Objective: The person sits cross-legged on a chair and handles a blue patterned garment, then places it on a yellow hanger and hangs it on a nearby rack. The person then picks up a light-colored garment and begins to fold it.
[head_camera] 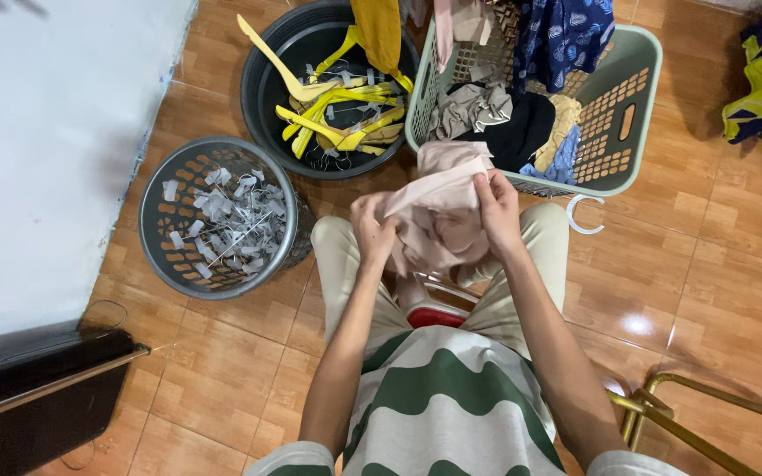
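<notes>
1. The left hand (372,225) is closed tight on a pale pink cloth (438,211). Its fingers are curled into the soft folds.
2. The right hand (497,211) pinches the same pink cloth near its top edge, with the fingers pressed on the fabric.
3. The pink cloth sits between the two hands and hangs down under them, over the person's lap. Its top end reaches up to touch the edge of the green basket (637,115).
4. The person sits with knees apart in tan pants (332,264) and wears a shirt with green and white stripes (447,405).
5. The green basket is just past the hands. It holds a heap of clothes (504,115) in grey, black, yellow and blue.
6. A white hook (582,216) lies on the floor just beside the basket, near the right hand.
7. A black bucket (266,84) stands to the left of the basket. It is full of yellow hangers (337,106).
8. A grey round basket (156,238) sits near the left knee. Small white clips (222,220) fill it.
9. The floor (707,291) is shiny brown tile.
</notes>
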